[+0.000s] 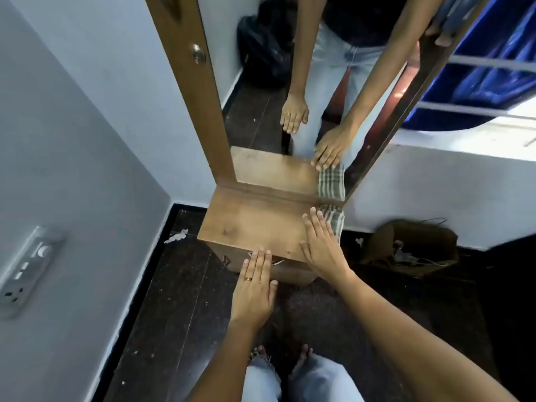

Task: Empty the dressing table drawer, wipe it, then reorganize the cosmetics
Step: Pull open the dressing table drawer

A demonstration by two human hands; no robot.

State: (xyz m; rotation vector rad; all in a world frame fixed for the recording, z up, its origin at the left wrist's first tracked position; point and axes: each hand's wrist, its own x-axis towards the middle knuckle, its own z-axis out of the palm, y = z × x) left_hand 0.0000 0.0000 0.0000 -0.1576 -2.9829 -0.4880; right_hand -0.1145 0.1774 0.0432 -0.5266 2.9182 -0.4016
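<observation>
Two bare hands work at a wooden dressing table [255,224] set against a white wall. The right grip [322,248] lies flat on the tabletop, fingers straight and slightly spread, fingertips resting on the near edge of a folded checked cloth [336,219] at the right rear corner, hard against the mirror [261,117]. The left grip [255,282], a ring on one finger, is held with fingers straight and pressed together at the tabletop's front edge, above the drawer [293,272]; whether it touches the wood cannot be told. Neither hand holds anything.

The drawer sits just under the tabletop and looks closed, so emptying has likely not begun; no cosmetics are in view. A thin curved metal handle [278,262] shows beside the left fingertips, the likely place to take hold and pull. The drawer front is stiff, flat brown board with a matt grain; it should slide rather than lift, its weight depending on contents that are hidden.

The cloth is soft, woven, checked grey-green and cream, light and limp; it should bunch easily in one hand for wiping. The tabletop is smooth, knotted wood. On the dark speckled floor [174,300] to the right stands an open cardboard box [377,250].
</observation>
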